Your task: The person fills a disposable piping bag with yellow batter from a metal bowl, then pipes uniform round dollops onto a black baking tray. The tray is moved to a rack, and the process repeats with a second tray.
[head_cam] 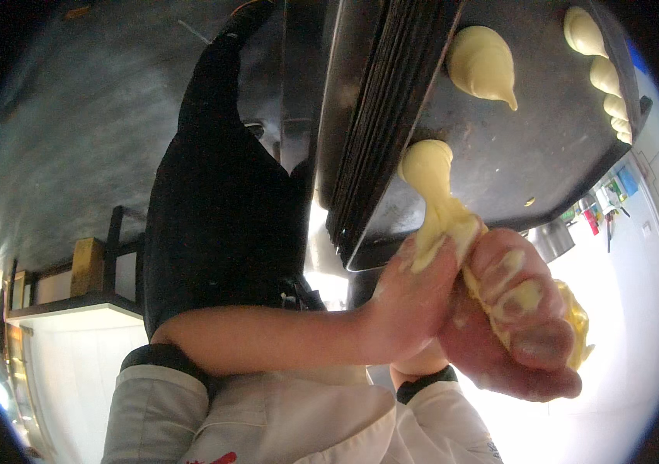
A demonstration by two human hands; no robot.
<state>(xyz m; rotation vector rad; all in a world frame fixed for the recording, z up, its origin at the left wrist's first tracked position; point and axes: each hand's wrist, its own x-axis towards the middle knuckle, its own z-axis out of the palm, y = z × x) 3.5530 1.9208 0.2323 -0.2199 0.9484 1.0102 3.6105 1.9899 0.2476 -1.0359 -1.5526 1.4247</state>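
Note:
Pale yellow batter (451, 217) stretches between my hands and a fresh mound (426, 165) on a dark baking tray (515, 153). My right hand (515, 313) is curled into a fist around batter, which coats its fingers and bulges out at the far side of the fist. Close against that fist, my left hand (407, 290) touches the batter strand with its thumb side. Its fingers are mostly hidden behind the right hand. A separate mound with a drawn-out tip (481, 65) lies on the tray, and several more line its far right edge (587, 35).
More dark trays (384, 116) are stacked beneath the top one. A metal pot (551, 239) stands beyond the tray, near a pale wall hung with tools. At left are the dark floor (86, 139) and a shelf (74, 310) bearing a box (87, 267).

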